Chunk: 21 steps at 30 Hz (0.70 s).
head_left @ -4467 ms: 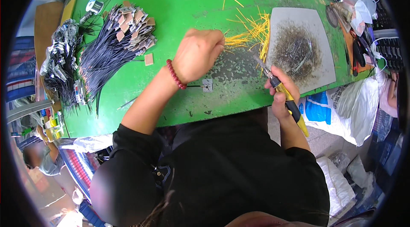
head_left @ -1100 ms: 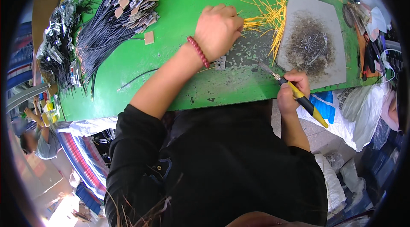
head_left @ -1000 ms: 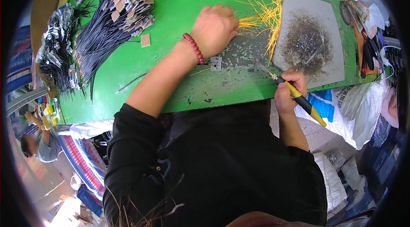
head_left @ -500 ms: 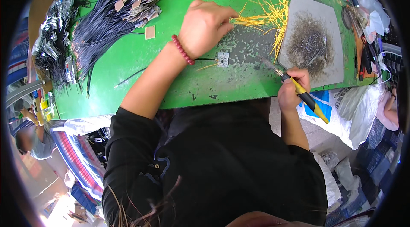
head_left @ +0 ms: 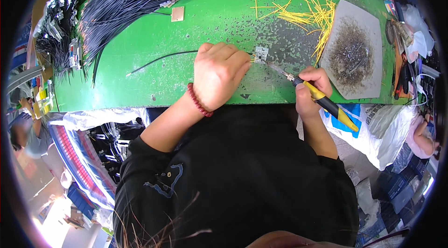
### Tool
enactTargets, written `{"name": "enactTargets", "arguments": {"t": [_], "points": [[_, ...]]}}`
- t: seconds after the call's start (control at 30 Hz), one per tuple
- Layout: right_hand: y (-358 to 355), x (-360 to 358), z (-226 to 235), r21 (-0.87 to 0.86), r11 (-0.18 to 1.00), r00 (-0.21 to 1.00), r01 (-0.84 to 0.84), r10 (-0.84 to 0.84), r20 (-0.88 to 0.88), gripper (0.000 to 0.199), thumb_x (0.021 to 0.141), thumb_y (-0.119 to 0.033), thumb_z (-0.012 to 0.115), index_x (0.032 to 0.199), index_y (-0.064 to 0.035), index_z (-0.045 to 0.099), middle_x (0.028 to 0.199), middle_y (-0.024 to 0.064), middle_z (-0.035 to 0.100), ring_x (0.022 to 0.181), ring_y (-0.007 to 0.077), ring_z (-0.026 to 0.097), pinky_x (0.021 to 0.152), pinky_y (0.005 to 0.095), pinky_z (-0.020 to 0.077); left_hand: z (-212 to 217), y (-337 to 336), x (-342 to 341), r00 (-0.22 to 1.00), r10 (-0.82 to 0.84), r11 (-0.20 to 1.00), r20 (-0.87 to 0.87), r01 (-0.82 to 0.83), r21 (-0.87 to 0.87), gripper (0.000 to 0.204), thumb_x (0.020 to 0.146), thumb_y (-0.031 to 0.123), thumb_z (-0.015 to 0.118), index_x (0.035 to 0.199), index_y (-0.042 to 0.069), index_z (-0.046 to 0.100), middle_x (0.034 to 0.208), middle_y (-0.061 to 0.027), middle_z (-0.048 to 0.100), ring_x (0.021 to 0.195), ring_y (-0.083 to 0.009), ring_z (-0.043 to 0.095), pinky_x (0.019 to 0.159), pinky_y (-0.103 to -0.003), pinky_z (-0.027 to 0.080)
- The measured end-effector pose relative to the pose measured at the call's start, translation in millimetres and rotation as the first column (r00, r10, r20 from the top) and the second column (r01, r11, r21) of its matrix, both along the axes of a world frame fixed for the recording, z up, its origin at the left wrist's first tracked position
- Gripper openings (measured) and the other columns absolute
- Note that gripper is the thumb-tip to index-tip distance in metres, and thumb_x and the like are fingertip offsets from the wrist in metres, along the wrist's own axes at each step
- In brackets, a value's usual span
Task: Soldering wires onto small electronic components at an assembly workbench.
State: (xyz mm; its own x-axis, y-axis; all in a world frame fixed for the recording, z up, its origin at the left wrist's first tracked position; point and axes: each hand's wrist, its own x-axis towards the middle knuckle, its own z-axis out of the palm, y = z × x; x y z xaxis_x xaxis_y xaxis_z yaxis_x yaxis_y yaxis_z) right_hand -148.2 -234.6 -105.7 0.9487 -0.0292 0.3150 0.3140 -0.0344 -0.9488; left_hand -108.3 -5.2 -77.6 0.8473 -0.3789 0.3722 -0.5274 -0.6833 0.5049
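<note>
Your left hand [head_left: 219,75] is curled into a loose fist on the green desk [head_left: 205,19], its fingertips pinching a thin yellow wire against the small metal piece [head_left: 261,54] near the desk's middle. Your right hand [head_left: 311,90] is closed around the soldering iron [head_left: 313,93], whose tip touches that piece. Loose yellow wires [head_left: 308,14] lie farther right.

The left hand [head_left: 219,75] lies knuckles up, fingers curled in a loose fist, fingertips pinched together at its right edge. Its forearm runs back bare to a black sleeve. The right hand [head_left: 311,90] is closed in a pen-like grip, thumb on top, its forearm coming up from below
</note>
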Motion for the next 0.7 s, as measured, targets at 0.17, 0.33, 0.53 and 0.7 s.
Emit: {"name": "enactTargets", "arguments": {"t": [0.17,0.33,0.53,0.7], "points": [[0.5,0.3,-2.2,-0.006,1.0,1.0,0.011,-0.011,0.006,0.017,0.076,-0.009,0.065,0.085,-0.0009,0.054,0.074,0.0049,0.053,0.061,0.0087,0.044,0.054,0.0238,0.0342,-5.2,-5.6,3.2,1.0,0.003,0.998,0.014,-0.004,0.06,0.011,0.07,0.011,0.072,0.074,0.013,0.062,0.073,-0.0003,0.059,0.071,-0.0205,0.056,0.067,-0.035,0.039],[1.6,-1.2,-0.8,0.002,1.0,0.999,0.005,-0.005,-0.038,0.017,0.075,-0.009,0.065,0.085,-0.0009,0.054,0.074,0.005,0.054,0.061,0.0089,0.044,0.054,0.0238,0.0345,-5.0,-6.4,6.1,1.0,-0.008,0.998,-0.01,0.009,0.062,0.011,0.069,0.012,0.072,0.07,0.012,0.061,0.07,-0.0007,0.059,0.071,-0.0208,0.056,0.068,-0.035,0.039],[3.2,2.2,-0.9,-0.053,0.999,1.0,0.008,-0.007,0.027,0.017,0.074,-0.007,0.067,0.085,-0.0008,0.055,0.073,0.0052,0.054,0.059,0.0091,0.045,0.053,0.024,0.0348,-4.1,-7.0,9.3,1.0,-0.017,0.998,-0.015,0.018,0.062,0.01,0.068,0.011,0.072,0.069,0.012,0.062,0.069,-0.0007,0.058,0.07,-0.0205,0.057,0.068,-0.035,0.039],[3.5,1.8,1.7,-0.103,0.994,1.0,-0.024,0.023,-0.002,0.016,0.073,-0.004,0.065,0.085,-0.0005,0.055,0.072,0.0053,0.054,0.059,0.0091,0.046,0.053,0.024,0.0362,-2.9,-6.9,9.0,1.0,-0.018,0.997,-0.021,0.019,0.068,0.009,0.068,0.011,0.072,0.07,0.012,0.063,0.069,-0.0006,0.058,0.07,-0.0204,0.057,0.068,-0.035,0.039]]}}
